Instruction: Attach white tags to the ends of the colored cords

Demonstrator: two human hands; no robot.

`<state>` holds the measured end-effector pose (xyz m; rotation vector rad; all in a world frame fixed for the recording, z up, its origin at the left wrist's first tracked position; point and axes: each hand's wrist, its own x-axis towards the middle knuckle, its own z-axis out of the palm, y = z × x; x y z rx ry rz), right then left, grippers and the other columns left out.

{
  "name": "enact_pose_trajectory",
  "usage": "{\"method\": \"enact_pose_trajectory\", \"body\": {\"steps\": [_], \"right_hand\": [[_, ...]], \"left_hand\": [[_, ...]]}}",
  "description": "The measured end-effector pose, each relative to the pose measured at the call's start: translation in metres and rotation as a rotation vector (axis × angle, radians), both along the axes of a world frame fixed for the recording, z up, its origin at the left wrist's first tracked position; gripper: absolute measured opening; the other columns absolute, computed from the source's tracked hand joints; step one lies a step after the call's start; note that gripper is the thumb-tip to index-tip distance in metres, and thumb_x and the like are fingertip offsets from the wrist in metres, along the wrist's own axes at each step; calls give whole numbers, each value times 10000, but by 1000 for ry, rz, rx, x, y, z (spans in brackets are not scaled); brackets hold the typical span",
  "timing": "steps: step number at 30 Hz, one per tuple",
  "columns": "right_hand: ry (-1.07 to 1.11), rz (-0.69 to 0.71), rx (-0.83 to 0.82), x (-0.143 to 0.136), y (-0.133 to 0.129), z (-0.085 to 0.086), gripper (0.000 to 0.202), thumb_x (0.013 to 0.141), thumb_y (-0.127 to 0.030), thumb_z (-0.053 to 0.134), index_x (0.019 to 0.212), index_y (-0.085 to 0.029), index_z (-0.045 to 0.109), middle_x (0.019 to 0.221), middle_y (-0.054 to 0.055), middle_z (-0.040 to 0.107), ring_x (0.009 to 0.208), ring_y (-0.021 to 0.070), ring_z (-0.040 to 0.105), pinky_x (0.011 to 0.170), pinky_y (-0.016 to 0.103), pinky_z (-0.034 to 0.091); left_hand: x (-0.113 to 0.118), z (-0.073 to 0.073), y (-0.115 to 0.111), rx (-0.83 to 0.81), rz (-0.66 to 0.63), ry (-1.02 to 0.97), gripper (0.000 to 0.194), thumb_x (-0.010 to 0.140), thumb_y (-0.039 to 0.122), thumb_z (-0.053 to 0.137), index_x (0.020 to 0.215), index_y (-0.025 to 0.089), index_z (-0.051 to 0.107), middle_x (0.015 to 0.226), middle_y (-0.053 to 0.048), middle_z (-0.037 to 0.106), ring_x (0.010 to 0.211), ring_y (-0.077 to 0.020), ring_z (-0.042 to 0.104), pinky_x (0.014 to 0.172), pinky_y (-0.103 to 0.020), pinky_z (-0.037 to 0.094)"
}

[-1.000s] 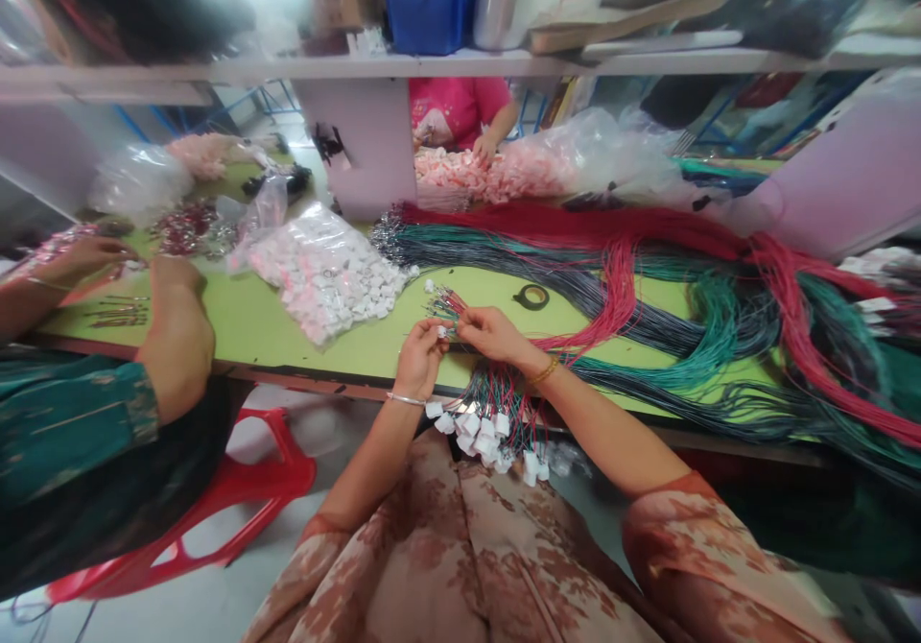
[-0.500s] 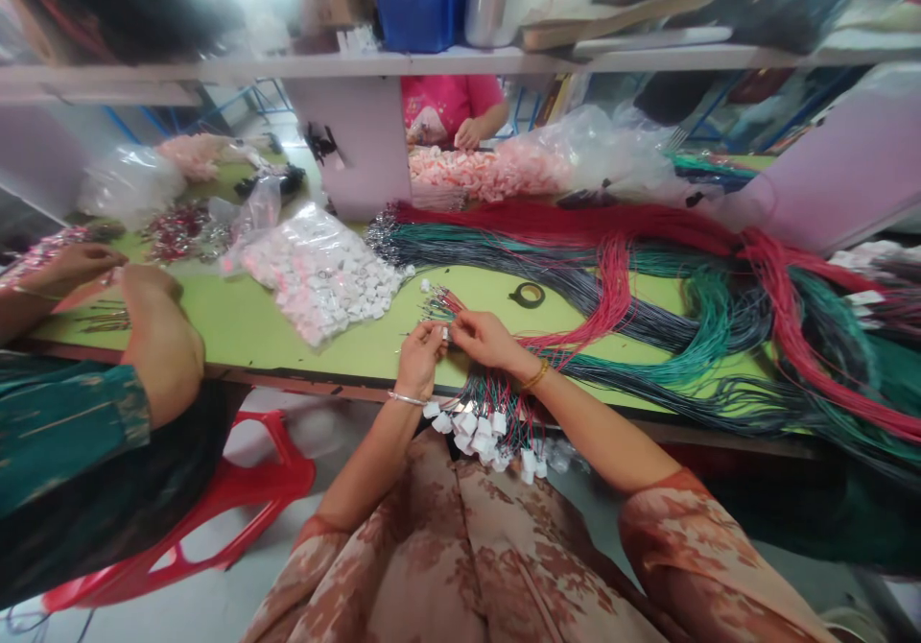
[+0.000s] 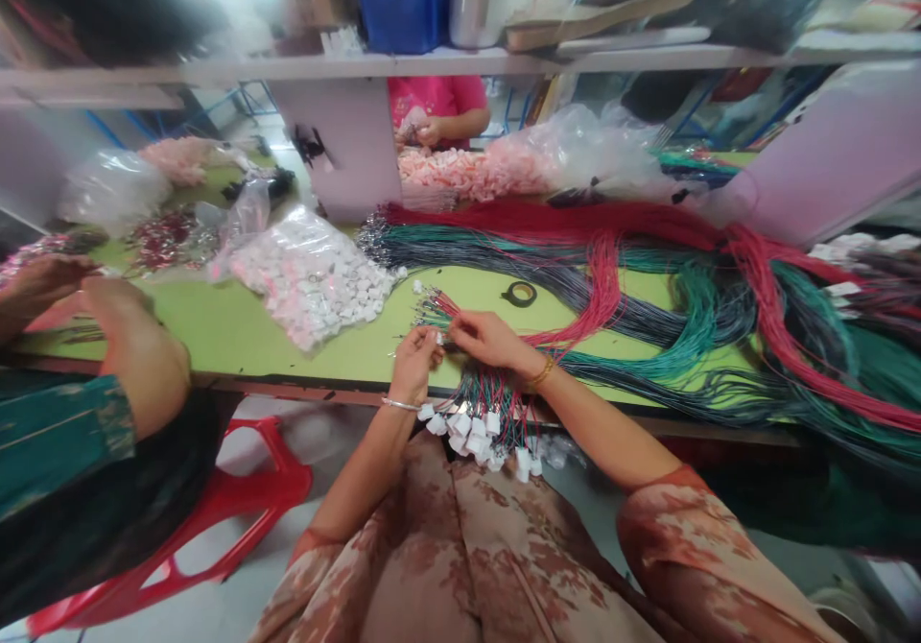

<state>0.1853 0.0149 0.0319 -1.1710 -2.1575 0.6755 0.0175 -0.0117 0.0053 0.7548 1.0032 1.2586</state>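
My left hand point(image 3: 417, 363) is closed in a pinch on a small white plastic connector point(image 3: 439, 338) at the table's front edge. Just right of it, my right hand point(image 3: 493, 341) is closed too, fingertips pinched on what looks like a thin wire, mostly hidden by the fingers. Behind both hands lies a bundle of red and green wires point(image 3: 437, 305) with bare metal ends pointing left. Below my hands, several finished-looking white connectors point(image 3: 475, 435) hang on wires over the edge, above my lap.
A clear bag of white connectors point(image 3: 309, 283) lies left on the green table point(image 3: 345, 355). Black tape point(image 3: 519, 294) sits behind my right hand. Long red, green and dark wires point(image 3: 648, 226) cover the right side. One co-worker's arm point(image 3: 133, 345) is at left; another person point(image 3: 438, 110) sits opposite.
The whole view has shifted slightly left. A small gap has widened between my right fingertips and the white connector. The person opposite has brought their hands together higher up.
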Motion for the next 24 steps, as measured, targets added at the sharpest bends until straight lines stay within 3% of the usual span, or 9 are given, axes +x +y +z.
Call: {"method": "enact_pose_trajectory", "body": {"steps": [2, 5, 7, 9, 11, 15, 18, 21, 24], "right_hand": [[-55, -117, 4, 26, 13, 3, 253, 904, -304, 422, 876, -150, 620, 831, 51, 660, 712, 143, 541, 667, 242, 378], [-429, -473, 45, 68, 32, -1, 231, 835, -299, 530, 957, -128, 627, 954, 131, 648, 857, 216, 548, 742, 293, 383], [-613, -542, 47, 88, 39, -9, 269, 809, -324, 571, 980, -126, 635, 1022, 171, 632, 960, 270, 527, 778, 326, 380], [-645, -529, 50, 96, 42, -15, 255, 827, -340, 548, 935, -129, 639, 1002, 177, 636, 984, 284, 512, 787, 338, 376], [-499, -505, 36, 92, 39, -15, 256, 860, -364, 499, 852, -140, 621, 900, 145, 646, 903, 249, 524, 762, 327, 380], [181, -327, -92, 59, 13, 10, 344, 888, -482, 457, 742, -181, 535, 738, 39, 607, 704, 156, 508, 699, 283, 400], [556, -91, -258, 28, -19, 35, 372, 886, -512, 477, 716, -185, 520, 720, 22, 591, 700, 143, 525, 714, 281, 419], [588, 86, -370, 4, -44, 40, 389, 884, -529, 486, 710, -182, 511, 721, 20, 582, 705, 141, 525, 699, 277, 418], [377, 9, -323, -7, -53, 24, 359, 885, -494, 500, 713, -179, 502, 664, -6, 535, 616, 114, 456, 603, 248, 366]], "left_hand": [[-7, 5, 1, -14, -24, -2, 393, 623, 405, 795, 793, 159, 540, 726, 7, 636, 517, -45, 521, 478, -165, 379], [-16, 12, 3, -17, -107, 6, 416, 580, 348, 823, 770, 166, 501, 831, -8, 660, 606, -56, 583, 567, -177, 455], [-20, 14, 4, 2, -160, 39, 425, 552, 311, 835, 763, 165, 495, 867, -10, 665, 641, -65, 606, 625, -197, 490], [-22, 14, 5, 47, -174, 117, 409, 566, 312, 822, 781, 166, 505, 842, -6, 667, 639, -76, 619, 641, -215, 506], [-24, 13, 5, 98, -175, 259, 362, 626, 341, 780, 832, 164, 540, 728, 7, 651, 577, -80, 607, 593, -210, 497], [-26, 10, 7, 112, -188, 505, 283, 706, 387, 689, 831, 155, 585, 574, 30, 589, 432, -66, 519, 418, -165, 370], [-22, 11, 9, 78, -129, 475, 261, 683, 370, 688, 777, 154, 576, 606, 17, 612, 457, -70, 530, 411, -163, 350], [-14, 15, 11, 50, -73, 369, 243, 634, 323, 710, 730, 146, 574, 560, 21, 590, 472, -72, 524, 442, -168, 366], [-9, 20, 11, 23, -56, 274, 230, 604, 284, 724, 733, 144, 595, 527, 39, 556, 459, -58, 479, 451, -167, 342]]}}
